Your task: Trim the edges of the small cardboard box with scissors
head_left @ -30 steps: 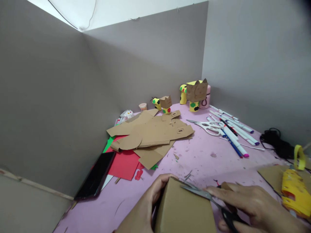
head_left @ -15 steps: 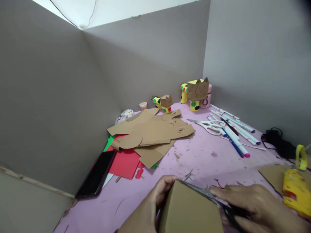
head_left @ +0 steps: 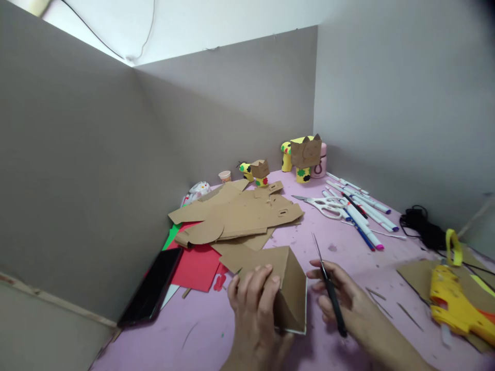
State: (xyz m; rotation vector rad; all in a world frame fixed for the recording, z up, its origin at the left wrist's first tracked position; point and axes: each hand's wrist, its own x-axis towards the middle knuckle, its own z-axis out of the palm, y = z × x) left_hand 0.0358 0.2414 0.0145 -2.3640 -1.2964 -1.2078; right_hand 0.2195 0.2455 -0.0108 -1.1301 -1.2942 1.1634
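Observation:
My left hand (head_left: pixel 255 304) grips a folded brown cardboard box (head_left: pixel 294 293) from its left side, fingers over the top face. The box's open end faces right, and its hollow inside shows. Just right of that opening, my right hand (head_left: pixel 342 293) holds black-handled scissors (head_left: pixel 331 299) with the blades pointing up and away. The blades look nearly closed and stand apart from the box. Beyond the box lies a pile of cut cardboard pieces (head_left: pixel 247 214) with red paper (head_left: pixel 201 268) beneath.
A black phone (head_left: pixel 150 288) lies at left. White scissors (head_left: pixel 328 206) and several markers (head_left: pixel 367 206) lie back right. A yellow glue gun (head_left: pixel 456 304) rests on cardboard at right, near black cord (head_left: pixel 421 226). Yellow spotted cat figures (head_left: pixel 303 159) stand by the grey partition (head_left: pixel 232 108).
The scissors have come away from the box's edge, and my right hand now holds them upright. My left hand has turned the box so its open end faces right.

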